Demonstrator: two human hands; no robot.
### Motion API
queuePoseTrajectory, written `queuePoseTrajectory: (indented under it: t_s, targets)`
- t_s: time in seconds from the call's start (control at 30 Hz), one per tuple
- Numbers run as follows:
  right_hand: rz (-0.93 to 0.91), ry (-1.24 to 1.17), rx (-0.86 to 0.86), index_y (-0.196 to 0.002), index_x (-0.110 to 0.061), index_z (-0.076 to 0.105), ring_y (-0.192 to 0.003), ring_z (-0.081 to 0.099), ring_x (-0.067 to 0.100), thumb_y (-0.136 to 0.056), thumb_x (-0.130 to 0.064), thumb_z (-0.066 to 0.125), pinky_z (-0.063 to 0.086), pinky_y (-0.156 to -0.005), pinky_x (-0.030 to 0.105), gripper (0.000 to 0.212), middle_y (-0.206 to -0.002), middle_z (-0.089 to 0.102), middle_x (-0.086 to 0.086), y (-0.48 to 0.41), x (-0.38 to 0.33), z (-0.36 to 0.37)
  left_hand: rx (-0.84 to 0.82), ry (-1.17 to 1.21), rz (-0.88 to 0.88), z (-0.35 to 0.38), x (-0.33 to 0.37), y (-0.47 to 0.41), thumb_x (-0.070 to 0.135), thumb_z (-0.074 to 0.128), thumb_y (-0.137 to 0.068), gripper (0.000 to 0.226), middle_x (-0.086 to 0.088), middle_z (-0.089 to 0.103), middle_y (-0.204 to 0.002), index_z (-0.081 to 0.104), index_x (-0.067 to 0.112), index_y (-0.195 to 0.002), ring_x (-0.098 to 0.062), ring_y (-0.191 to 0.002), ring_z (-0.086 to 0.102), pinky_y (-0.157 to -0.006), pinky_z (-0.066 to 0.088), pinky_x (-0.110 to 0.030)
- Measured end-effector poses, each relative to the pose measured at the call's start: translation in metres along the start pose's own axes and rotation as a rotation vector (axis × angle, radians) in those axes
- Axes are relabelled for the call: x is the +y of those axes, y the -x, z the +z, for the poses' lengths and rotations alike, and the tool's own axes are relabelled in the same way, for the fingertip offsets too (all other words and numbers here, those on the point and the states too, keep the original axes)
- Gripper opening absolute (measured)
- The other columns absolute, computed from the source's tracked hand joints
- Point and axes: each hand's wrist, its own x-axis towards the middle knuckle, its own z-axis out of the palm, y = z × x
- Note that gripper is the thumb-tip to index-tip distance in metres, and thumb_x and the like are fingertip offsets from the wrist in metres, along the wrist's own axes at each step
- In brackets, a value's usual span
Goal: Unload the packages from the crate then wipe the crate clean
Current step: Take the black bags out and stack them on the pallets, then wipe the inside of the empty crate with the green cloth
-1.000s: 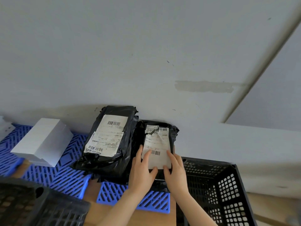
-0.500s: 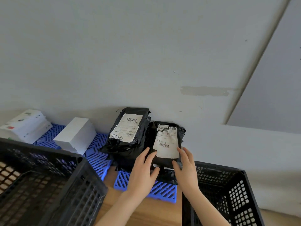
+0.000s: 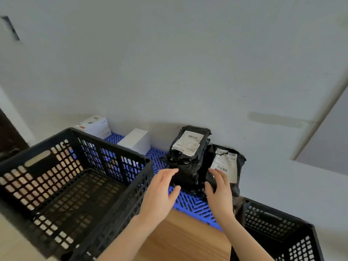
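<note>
Crate [image 3: 43, 178], black with mesh walls, sits at the left on a wooden top [image 3: 178, 242]. Behind it a printed box [image 3: 94, 125] and a plain white box [image 3: 136, 141] lie on a blue mat [image 3: 190, 202]. The left hand [image 3: 160, 194] hovers with fingers straight, thumb apart, holding nothing. The left package [image 3: 188, 149] and the right package [image 3: 224, 162] stand on the mat against the wall. The right hand [image 3: 219, 194], equally relaxed, is just before the right package. A second crate [image 3: 273, 223] stands at the right.

I'm looking at what seems to be a parcel-handling storeroom: black packages [image 3: 188, 147] with barcode labels, white boxes [image 3: 135, 141], blue plastic grid mats [image 3: 192, 202] and perforated black crates [image 3: 105, 142] on a wooden worktop [image 3: 178, 238] against a bare wall [image 3: 169, 63].
</note>
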Motion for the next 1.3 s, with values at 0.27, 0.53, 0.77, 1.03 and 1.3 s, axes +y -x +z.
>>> queuePoseTrajectory:
  t_s: [0.27, 0.53, 0.77, 1.03, 1.3]
  targets:
    - [-0.208, -0.116, -0.044, -0.131, -0.029, 0.051, -0.119, 0.046, 0.006, -0.094, -0.016, 0.056, 0.044, -0.1, 0.031, 0.04, -0.134, 0.039, -0.014, 0.026, -0.132, 0.067, 0.178, -0.033, -0.041, -0.124, -0.061, 0.03, 0.03, 0.06, -0.094, 0.047, 0.013, 0.048, -0.131, 0.048, 0.026, -0.139, 0.003, -0.121, 0.043, -0.096, 0.031, -0.005]
    - [-0.275, -0.118, -0.168, -0.132, -0.029, 0.05, -0.117, 0.047, 0.004, -0.094, -0.018, 0.057, 0.044, -0.094, 0.023, 0.04, -0.133, 0.038, -0.016, 0.088, -0.241, 0.184, 0.316, -0.104, -0.16, -0.262, -0.173, 0.103, 0.031, 0.061, -0.093, 0.046, 0.015, 0.049, -0.13, 0.049, 0.027, -0.138, 0.001, -0.118, 0.047, -0.102, 0.044, -0.023]
    - [-0.388, -0.091, -0.303, -0.132, -0.031, 0.049, -0.119, 0.045, 0.004, -0.094, -0.021, 0.057, 0.038, -0.097, 0.02, 0.041, -0.134, 0.042, -0.013, 0.123, -0.313, 0.293, 0.394, -0.108, -0.274, -0.344, -0.255, 0.152, 0.029, 0.059, -0.094, 0.045, 0.011, 0.051, -0.13, 0.049, 0.025, -0.138, -0.004, -0.118, 0.048, -0.099, 0.045, -0.024]
    - [-0.503, -0.118, -0.419, -0.132, -0.03, 0.049, -0.115, 0.045, 0.001, -0.093, -0.019, 0.057, 0.042, -0.096, 0.02, 0.041, -0.13, 0.044, -0.013, 0.105, -0.388, 0.417, 0.44, -0.146, -0.39, -0.407, -0.347, 0.153, 0.027, 0.058, -0.095, 0.044, 0.011, 0.049, -0.13, 0.049, 0.026, -0.139, -0.006, -0.119, 0.047, -0.102, 0.038, -0.022]
    - [-0.517, -0.105, -0.449, -0.133, -0.029, 0.049, -0.109, 0.041, -0.008, -0.093, -0.017, 0.057, 0.035, -0.088, 0.007, 0.042, -0.133, 0.045, -0.011, 0.034, -0.422, 0.527, 0.339, -0.154, -0.338, -0.439, -0.452, 0.075, 0.028, 0.058, -0.096, 0.046, 0.011, 0.047, -0.131, 0.045, 0.026, -0.14, 0.002, -0.117, 0.043, -0.102, 0.034, -0.017]
